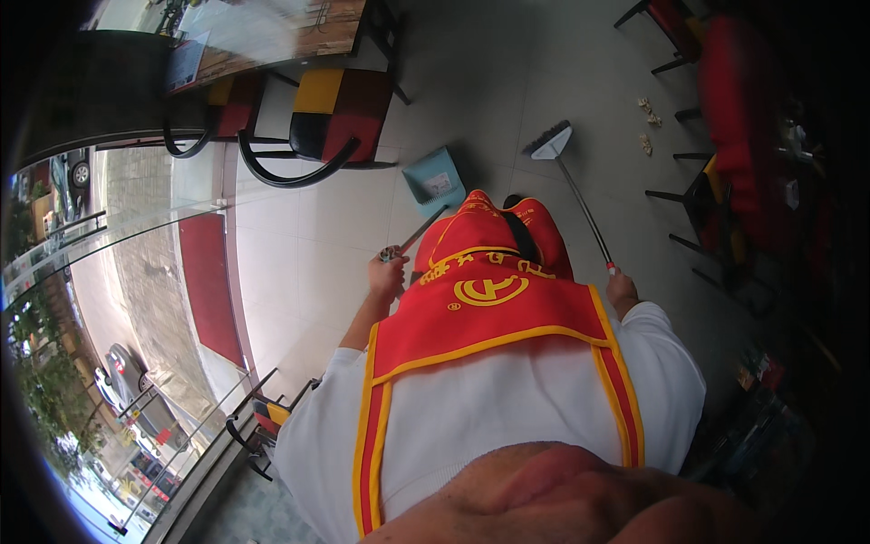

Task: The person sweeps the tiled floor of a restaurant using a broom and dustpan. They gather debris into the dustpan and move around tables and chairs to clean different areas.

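Note:
My left hand [389,272] grips the long handle of a dustpan [435,178]. The pale blue-green pan rests on or close to the floor ahead of me and bears a white label. In my right hand [621,288] is the red-ended metal handle of a broom [583,189]. Its grey-white head with dark bristles is on the tiles to the right of the dustpan. Several crumpled bits of litter [649,115] lie on the floor, right of the broom head and apart from it. A red apron [489,299] with yellow trim hides my legs.
Chairs with coloured patchwork seats [333,112] stand by a wood-topped table [272,37] at upper left. On the right, more chairs [707,197] surround a table with a red cloth [734,95]. A glass front and doorway with a red mat [212,285] run along the left.

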`<move>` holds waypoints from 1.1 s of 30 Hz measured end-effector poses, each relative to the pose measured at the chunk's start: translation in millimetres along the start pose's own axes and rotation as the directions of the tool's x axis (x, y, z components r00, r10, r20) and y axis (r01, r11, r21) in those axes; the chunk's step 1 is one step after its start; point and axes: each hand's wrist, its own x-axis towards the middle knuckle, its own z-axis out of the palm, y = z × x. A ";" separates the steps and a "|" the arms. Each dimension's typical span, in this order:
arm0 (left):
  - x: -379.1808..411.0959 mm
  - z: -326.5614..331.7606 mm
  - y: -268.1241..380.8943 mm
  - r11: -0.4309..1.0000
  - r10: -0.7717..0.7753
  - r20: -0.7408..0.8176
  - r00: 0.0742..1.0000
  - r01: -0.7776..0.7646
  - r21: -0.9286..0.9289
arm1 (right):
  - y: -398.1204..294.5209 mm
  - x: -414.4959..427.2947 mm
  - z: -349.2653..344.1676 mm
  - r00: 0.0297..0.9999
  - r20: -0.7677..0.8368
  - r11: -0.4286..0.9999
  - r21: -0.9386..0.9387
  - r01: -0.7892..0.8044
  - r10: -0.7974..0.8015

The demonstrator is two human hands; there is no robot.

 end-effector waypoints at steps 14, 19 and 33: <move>33.0 152.4 113.4 0.997 -0.007 -0.102 0.995 0.014 0.073 | -472.0 289.2 -209.6 0.899 0.052 0.900 0.065 0.432 -0.435; 39.6 195.5 146.3 0.999 -0.043 -0.135 0.990 0.045 0.012 | -456.9 336.8 -280.7 0.878 0.166 0.893 0.034 0.450 -0.449; 107.3 260.8 228.4 1.000 -0.025 -0.109 0.994 0.024 -0.004 | 67.3 161.0 -121.7 0.951 0.281 0.985 0.072 -0.155 0.129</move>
